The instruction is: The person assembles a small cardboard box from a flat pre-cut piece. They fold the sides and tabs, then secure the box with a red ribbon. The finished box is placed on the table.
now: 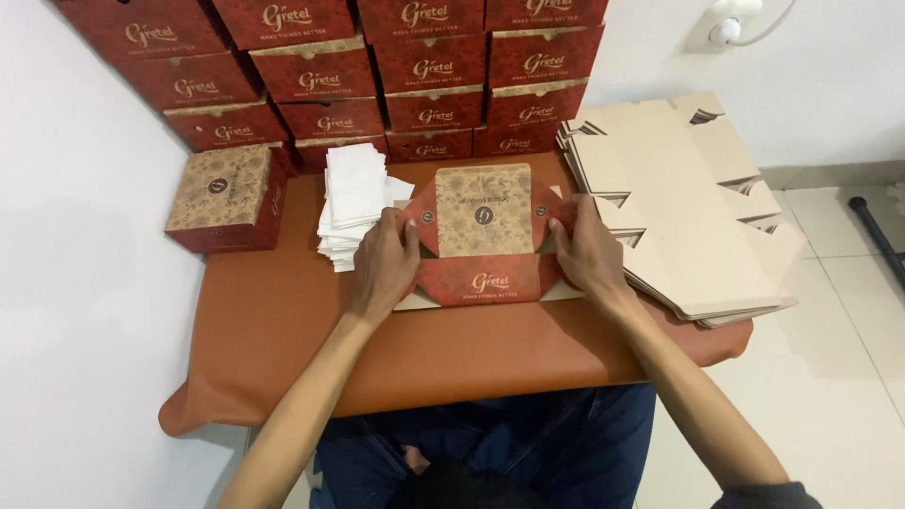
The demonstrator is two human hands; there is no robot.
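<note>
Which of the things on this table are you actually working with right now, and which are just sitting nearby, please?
In hand: the half-folded red box, pressed by the left hand and right hand.

Lying about: flat cardboard blanks, white paper stack, finished box, stacked red boxes.

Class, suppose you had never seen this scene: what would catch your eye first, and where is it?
Probably the wall of red boxes stacked along the back. Next, the half-folded box at the table's centre, pressed by the left hand and right hand. A stack of flat cardboard lies at the right.
</note>
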